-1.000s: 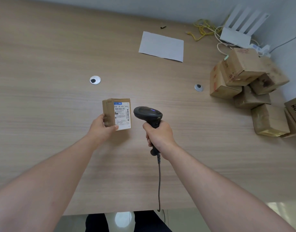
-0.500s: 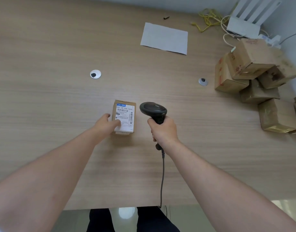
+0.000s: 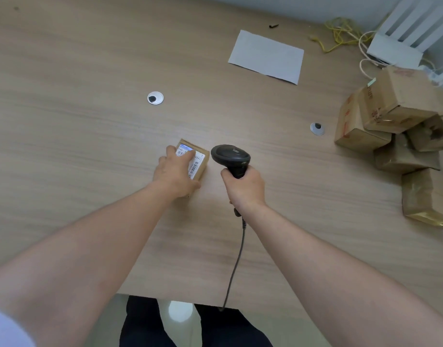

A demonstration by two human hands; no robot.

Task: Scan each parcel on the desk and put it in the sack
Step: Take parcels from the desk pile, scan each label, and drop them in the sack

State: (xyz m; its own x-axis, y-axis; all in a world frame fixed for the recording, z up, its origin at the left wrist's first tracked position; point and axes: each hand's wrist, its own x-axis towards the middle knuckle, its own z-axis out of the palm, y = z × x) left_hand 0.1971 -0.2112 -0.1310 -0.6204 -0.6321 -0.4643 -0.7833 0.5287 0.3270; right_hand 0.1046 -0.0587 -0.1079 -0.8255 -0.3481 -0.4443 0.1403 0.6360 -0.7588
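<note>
A small brown cardboard parcel (image 3: 199, 163) with a white barcode label lies flat on the wooden desk (image 3: 77, 146), near its middle. My left hand (image 3: 176, 174) lies over it from above, fingers across the label and thumb at its near right corner, gripping it. My right hand (image 3: 244, 189) grips the handle of a black barcode scanner (image 3: 230, 155), whose head hangs just to the right of the parcel. The scanner's cable (image 3: 236, 261) runs down over the desk's front edge. No sack is in view.
A pile of several brown parcels (image 3: 395, 106) sits at the right edge of the desk. A white sheet of paper (image 3: 266, 56) lies at the back, with a white router (image 3: 403, 38) and yellow cable (image 3: 338, 36) in the far right corner. Two cable grommets (image 3: 155, 98) (image 3: 317, 128) are set in the desk.
The parcel went from being held upright, label facing me, to lying flat on the desk. My left hand has moved over its top. The scanner has hardly moved.
</note>
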